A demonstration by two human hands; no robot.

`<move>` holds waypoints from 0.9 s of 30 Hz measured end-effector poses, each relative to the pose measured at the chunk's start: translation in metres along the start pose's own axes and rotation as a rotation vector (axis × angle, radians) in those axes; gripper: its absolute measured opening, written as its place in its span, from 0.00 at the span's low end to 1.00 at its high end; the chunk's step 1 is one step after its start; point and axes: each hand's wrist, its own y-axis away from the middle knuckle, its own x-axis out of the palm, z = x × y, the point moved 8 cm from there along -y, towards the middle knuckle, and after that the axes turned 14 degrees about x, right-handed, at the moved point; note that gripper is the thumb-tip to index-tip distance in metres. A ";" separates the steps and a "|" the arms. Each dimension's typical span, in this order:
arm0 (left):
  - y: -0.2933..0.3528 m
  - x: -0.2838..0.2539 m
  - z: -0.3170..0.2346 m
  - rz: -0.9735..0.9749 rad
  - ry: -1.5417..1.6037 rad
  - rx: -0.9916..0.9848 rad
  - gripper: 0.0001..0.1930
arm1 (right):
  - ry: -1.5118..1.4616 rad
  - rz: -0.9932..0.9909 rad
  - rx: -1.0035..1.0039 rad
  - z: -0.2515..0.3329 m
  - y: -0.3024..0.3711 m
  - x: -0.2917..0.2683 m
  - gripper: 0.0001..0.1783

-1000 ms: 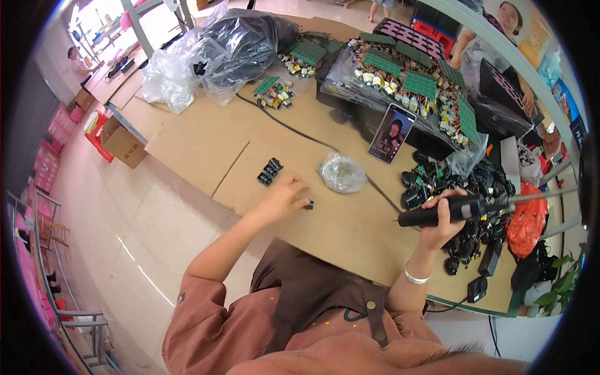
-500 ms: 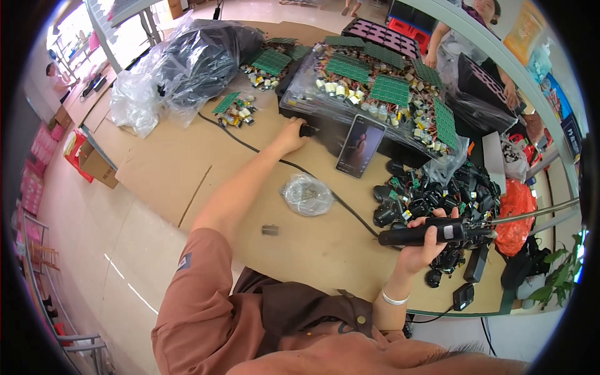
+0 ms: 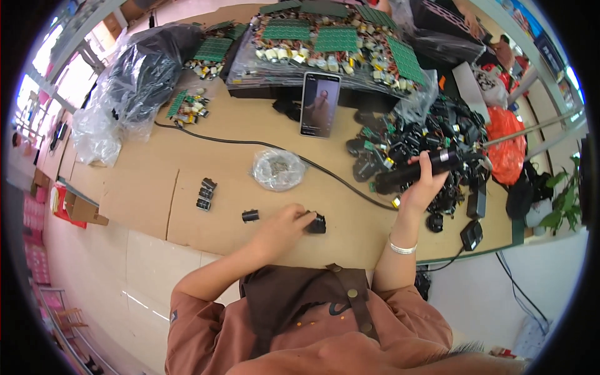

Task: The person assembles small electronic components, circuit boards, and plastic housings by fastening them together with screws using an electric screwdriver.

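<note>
My left hand [image 3: 284,228] is closed on a small black plastic part [image 3: 317,224] above the near part of the table. Beside that hand lies a small black cylindrical piece [image 3: 250,215]. Farther left, several similar small black pieces [image 3: 205,194] sit close together. My right hand [image 3: 427,185] grips a black electric screwdriver [image 3: 412,175], held almost level over the edge of a heap of black plastic parts [image 3: 437,125]. A clear plastic bag of small screws [image 3: 275,170] rests on the cardboard beyond my left hand.
A phone [image 3: 320,105] leans upright against a box heaped with green circuit boards [image 3: 337,39]. A black cable [image 3: 231,141] crosses the cardboard-covered table [image 3: 140,197]. Clear plastic wrapping [image 3: 134,81] bulges at the far left. A red bag [image 3: 505,147] hangs on the right.
My left hand has come back from beside the box to the near part of the table, carrying a black part. My right hand still holds the screwdriver. The view has shifted.
</note>
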 end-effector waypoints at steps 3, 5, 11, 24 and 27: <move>0.012 0.020 -0.005 -0.011 -0.088 0.066 0.22 | -0.005 -0.054 0.007 0.002 0.001 -0.007 0.20; 0.014 0.020 -0.009 0.005 -0.121 0.095 0.22 | -0.024 -0.086 -0.037 0.005 0.004 -0.015 0.30; 0.033 0.013 -0.013 -0.217 -0.017 0.036 0.24 | 0.025 -0.156 -0.302 0.042 0.033 -0.021 0.41; 0.007 -0.036 -0.016 -0.361 0.225 -0.064 0.24 | 0.659 1.498 -0.878 0.031 0.336 0.232 0.10; 0.000 -0.035 0.043 -0.651 0.707 -0.409 0.25 | 0.889 1.717 -1.049 -0.035 0.379 0.279 0.12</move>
